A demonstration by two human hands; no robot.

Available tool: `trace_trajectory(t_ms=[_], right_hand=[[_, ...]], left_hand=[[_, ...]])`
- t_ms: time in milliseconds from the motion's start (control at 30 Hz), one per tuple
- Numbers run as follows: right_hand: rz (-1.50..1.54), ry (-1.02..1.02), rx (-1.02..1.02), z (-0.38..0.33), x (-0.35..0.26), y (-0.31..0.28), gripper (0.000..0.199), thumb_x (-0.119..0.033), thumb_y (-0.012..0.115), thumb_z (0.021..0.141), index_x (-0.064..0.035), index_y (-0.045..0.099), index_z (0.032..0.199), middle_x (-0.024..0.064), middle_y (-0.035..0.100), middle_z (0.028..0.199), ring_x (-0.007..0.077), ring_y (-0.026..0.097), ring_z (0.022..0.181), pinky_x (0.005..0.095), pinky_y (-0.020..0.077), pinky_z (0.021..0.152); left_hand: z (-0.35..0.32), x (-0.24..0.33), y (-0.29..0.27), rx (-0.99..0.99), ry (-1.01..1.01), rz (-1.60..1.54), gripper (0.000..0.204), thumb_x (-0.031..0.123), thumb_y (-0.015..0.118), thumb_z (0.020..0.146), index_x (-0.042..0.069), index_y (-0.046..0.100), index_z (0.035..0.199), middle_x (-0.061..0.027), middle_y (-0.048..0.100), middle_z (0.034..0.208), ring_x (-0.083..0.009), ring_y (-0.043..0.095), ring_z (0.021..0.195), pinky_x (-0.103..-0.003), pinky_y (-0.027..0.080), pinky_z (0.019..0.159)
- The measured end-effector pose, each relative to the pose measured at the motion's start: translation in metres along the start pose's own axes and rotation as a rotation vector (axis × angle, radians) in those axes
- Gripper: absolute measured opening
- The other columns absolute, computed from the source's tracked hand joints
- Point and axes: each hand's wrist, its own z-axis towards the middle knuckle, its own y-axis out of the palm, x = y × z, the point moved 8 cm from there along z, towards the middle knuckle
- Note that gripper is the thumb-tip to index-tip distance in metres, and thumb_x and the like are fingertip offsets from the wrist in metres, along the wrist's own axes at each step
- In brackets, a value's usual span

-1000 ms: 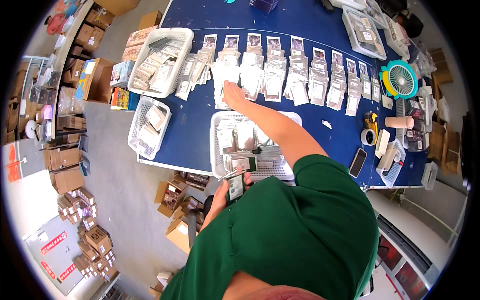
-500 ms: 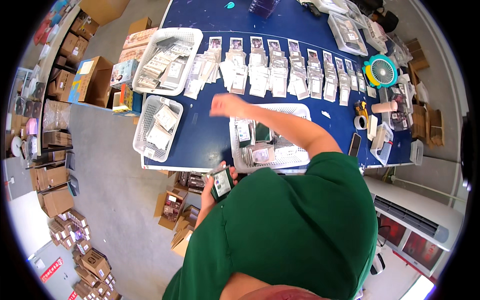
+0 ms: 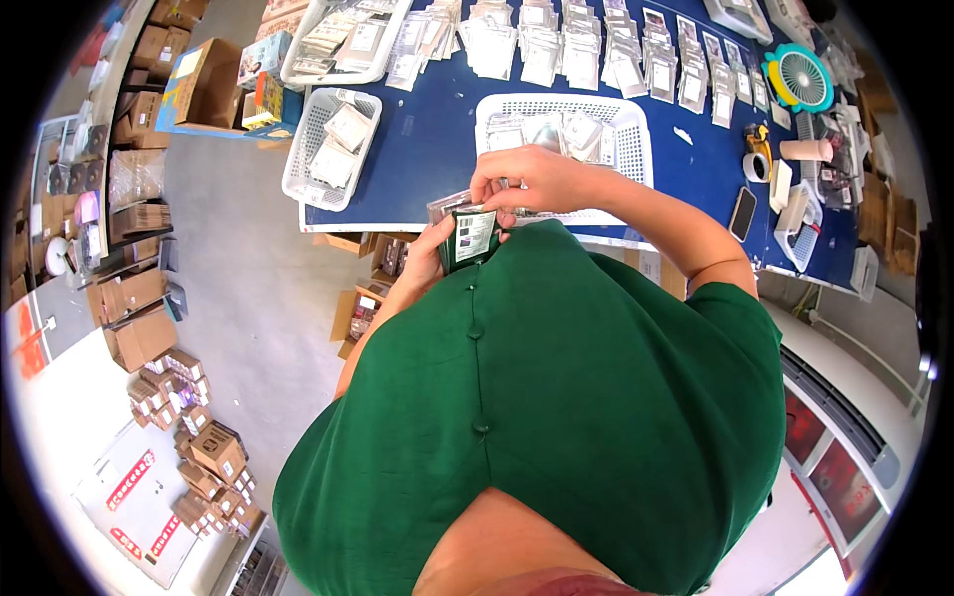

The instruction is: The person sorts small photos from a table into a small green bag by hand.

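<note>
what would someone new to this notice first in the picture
The wearer's green shirt fills the lower middle, with the left hand holding a stack of flat packets just above it and the right hand at the stack's upper edge. Beyond, columns of pale packets line the blue table, and a turquoise fan stands out at upper right.

Blue tabletop; on it, a white latticed basket and turquoise-and-yellow fan; by its near edge, a dark-green, white-labelled packet.
</note>
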Motion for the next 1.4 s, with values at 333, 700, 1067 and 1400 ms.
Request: trace_trajectory(t_ms=[333, 700, 1067, 1400], right_hand=[[-0.185, 0.054, -0.030, -0.019, -0.020, -0.005, 0.006, -0.009, 0.062, 0.089, -0.0058, 0.063, 0.094, 0.0049, 0.064, 0.089, 0.0171, 0.068, 0.069, 0.0321, 0.0494, 0.067], [-0.159, -0.058, 0.113, -0.010, -0.026, -0.079, 0.015, -0.012, 0.075, 0.084, -0.0035, 0.064, 0.091, 0.0015, 0.065, 0.077, 0.0090, 0.060, 0.072, 0.0267, 0.0447, 0.065], [-0.332, -0.301, 0.109, -0.017, -0.005, -0.041, 0.015, -0.012, 0.072, 0.085, -0.0054, 0.064, 0.096, 0.0071, 0.061, 0.110, 0.0236, 0.060, 0.101, 0.0340, 0.0503, 0.085], [0.082, -0.018, 0.075, 0.037, 0.060, -0.093, 0.020, -0.014, 0.075, 0.082, -0.0052, 0.059, 0.090, 0.0063, 0.064, 0.084, 0.0191, 0.062, 0.081, 0.0330, 0.0491, 0.076]], left_hand=[[0.005, 0.008, 0.038, 0.120, -0.013, 0.230, 0.066, 0.029, 0.074, 0.081, -0.001, 0.047, 0.133, -0.0177, 0.064, 0.117, -0.0212, 0.065, 0.104, -0.033, 0.054, 0.092], [0.012, -0.002, 0.037, 0.119, 0.045, 0.093, 0.074, 0.035, 0.072, 0.085, -0.006, 0.043, 0.140, -0.0216, 0.059, 0.130, -0.0239, 0.066, 0.105, -0.037, 0.055, 0.092], [0.031, -0.013, -0.002, 0.185, 0.016, 0.010, 0.071, 0.047, 0.065, 0.089, -0.001, 0.045, 0.138, -0.0179, 0.061, 0.125, -0.0281, 0.064, 0.109, -0.042, 0.052, 0.096], [0.035, -0.010, -0.039, 0.392, 0.074, -0.226, 0.058, 0.042, 0.046, 0.101, 0.007, 0.038, 0.147, -0.0171, 0.056, 0.134, -0.0305, 0.058, 0.118, -0.044, 0.049, 0.099]])
